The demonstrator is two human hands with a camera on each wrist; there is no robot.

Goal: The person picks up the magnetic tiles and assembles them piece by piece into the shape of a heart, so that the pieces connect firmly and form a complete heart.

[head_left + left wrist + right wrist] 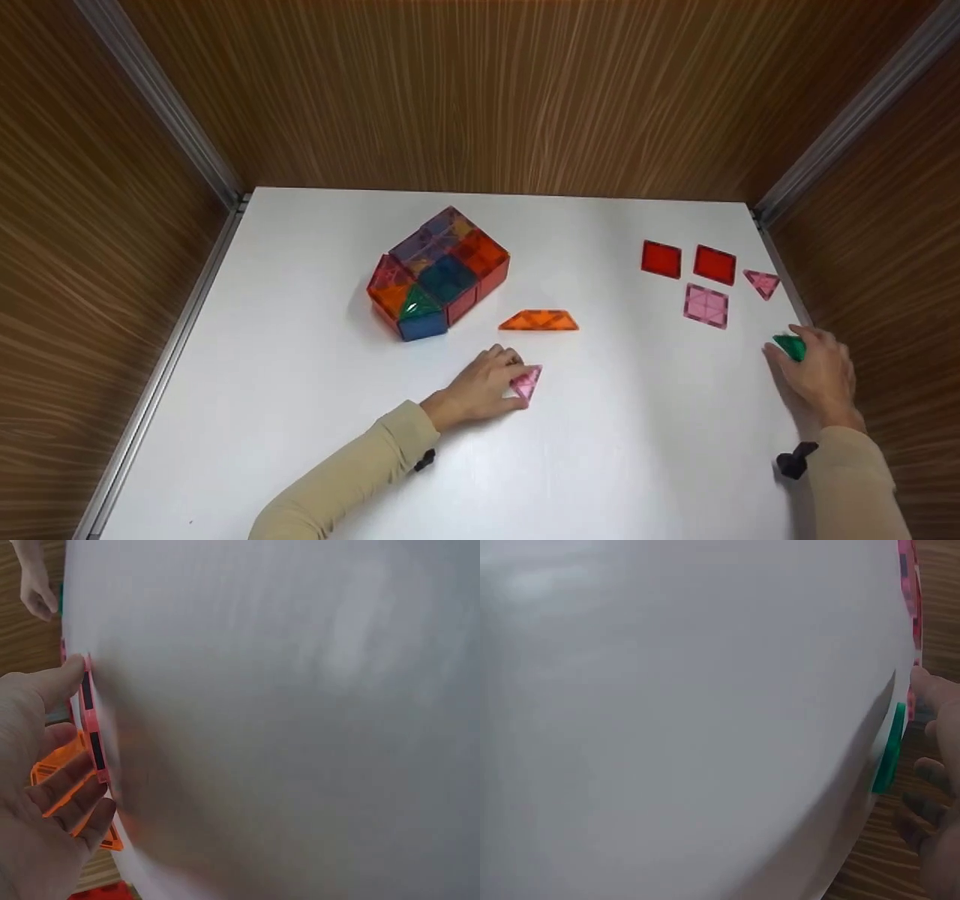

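Observation:
My left hand (pixel 484 386) holds a pink translucent triangular magnetic tile (pixel 528 382) between thumb and fingers. In the left wrist view the thumb presses one end of the pink tile's edge (pixel 91 720), and fingertips meet the other end. At the table's right side, my right hand (pixel 821 371) spreads thumb and fingers around a green triangular magnetic tile (pixel 790 346). The right wrist view shows a gap between this hand's thumb and the green tile (pixel 889 750), which lies on the table. An orange trapezoid tile (pixel 540 321) lies just beyond the left hand.
A block-like structure of coloured magnetic tiles (pixel 446 274) stands left of centre. Toward the back right lie two red tiles (pixel 661 259), a pink square-like tile (pixel 706 305) and a small pink triangle (pixel 763 283). Wood-grain panels (pixel 495 97) enclose the white table (pixel 637 450).

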